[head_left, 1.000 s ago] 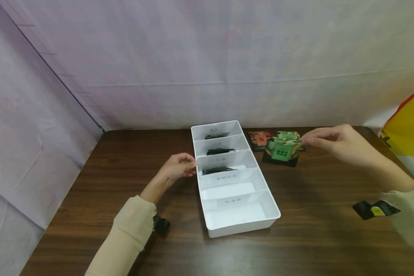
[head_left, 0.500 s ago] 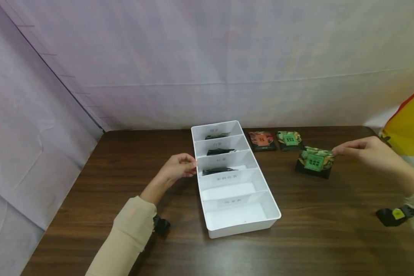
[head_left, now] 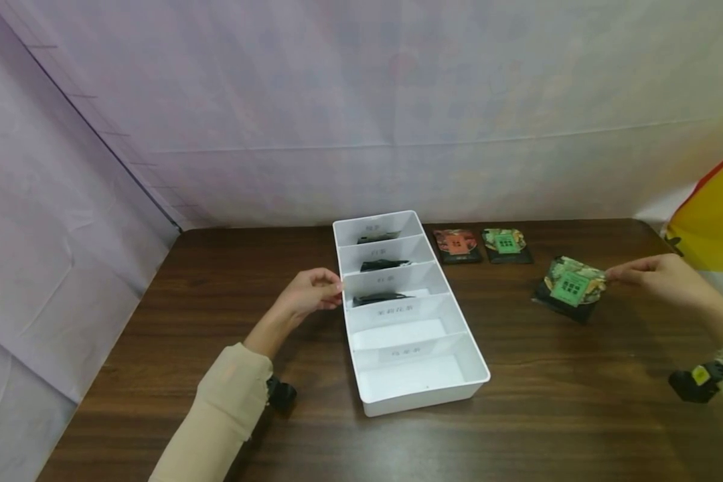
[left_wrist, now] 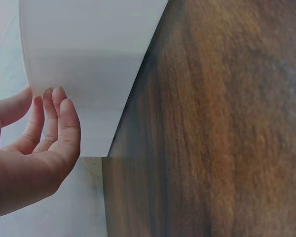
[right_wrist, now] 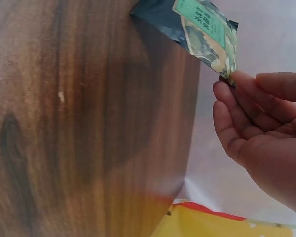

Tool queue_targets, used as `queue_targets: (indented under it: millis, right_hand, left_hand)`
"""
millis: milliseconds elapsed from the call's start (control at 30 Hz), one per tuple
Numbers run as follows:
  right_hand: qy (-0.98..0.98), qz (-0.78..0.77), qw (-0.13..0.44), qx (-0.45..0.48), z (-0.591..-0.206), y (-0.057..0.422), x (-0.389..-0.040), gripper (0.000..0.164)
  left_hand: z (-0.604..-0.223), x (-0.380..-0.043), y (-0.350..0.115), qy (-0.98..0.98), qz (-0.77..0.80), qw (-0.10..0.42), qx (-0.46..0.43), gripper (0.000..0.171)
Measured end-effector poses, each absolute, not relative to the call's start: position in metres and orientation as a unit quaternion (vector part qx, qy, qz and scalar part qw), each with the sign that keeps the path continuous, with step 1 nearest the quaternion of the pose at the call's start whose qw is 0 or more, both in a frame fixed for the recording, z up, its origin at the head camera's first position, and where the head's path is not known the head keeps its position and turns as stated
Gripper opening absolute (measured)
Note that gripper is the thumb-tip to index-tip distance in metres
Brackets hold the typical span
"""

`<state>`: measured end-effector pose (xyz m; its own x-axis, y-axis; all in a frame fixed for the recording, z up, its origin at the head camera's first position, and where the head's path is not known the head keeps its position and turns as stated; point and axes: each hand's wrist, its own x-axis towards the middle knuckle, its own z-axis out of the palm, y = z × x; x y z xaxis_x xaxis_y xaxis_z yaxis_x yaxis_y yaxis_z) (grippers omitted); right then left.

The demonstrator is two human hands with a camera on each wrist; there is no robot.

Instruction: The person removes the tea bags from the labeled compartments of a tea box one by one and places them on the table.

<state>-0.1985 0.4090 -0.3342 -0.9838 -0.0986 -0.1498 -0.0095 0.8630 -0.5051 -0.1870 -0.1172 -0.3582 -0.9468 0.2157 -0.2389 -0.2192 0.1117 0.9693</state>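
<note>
My right hand point(head_left: 669, 281) pinches one corner of a black sachet point(head_left: 571, 289) with a green label. In the right wrist view the sachet point(right_wrist: 202, 32) hangs tilted from the fingertips, its lower end over the wooden table. My left hand point(head_left: 310, 292) holds the left rim of a long white divider box point(head_left: 424, 400) between thumb and forefinger. The left wrist view shows the box's outer wall point(left_wrist: 89, 79) beside the other fingers, which are loosely curved. Dark sachets point(head_left: 382, 298) lie in the three far compartments; labels mark the dividers.
Flat on the table point(head_left: 554, 415), right of the box's far end, lie a red-labelled sachet point(head_left: 456, 246) and a green-labelled sachet point(head_left: 507, 246). A pale cloth point(head_left: 397, 134) hangs behind the table. Something yellow and red point(head_left: 713, 221) stands at the right edge.
My right hand has carried the green-labelled sachet rightward and nearer, away from the two sachets on the table, and the sachet has tilted. My left hand stays at the box rim.
</note>
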Motion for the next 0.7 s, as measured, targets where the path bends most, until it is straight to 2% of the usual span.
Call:
queue_targets:
  millis: [233, 533, 700]
  right_hand:
    - [0.959, -0.269, 0.089, -0.025, -0.349, 0.416, -0.205, 0.049]
    - [0.948, -0.29, 0.121, -0.045, -0.355, 0.418, -0.206, 0.045]
    - [0.948, -0.291, 0.115, -0.056, -0.354, 0.41, -0.203, 0.045]
  left_hand:
    - [-0.359, -0.188, -0.118, 0.727, 0.668, 0.162, 0.002, 0.005]
    - [-0.36, -0.189, -0.118, 0.727, 0.668, 0.161, 0.0, 0.005]
    - [-0.36, -0.188, -0.119, 0.724, 0.67, 0.163, 0.004, 0.005]
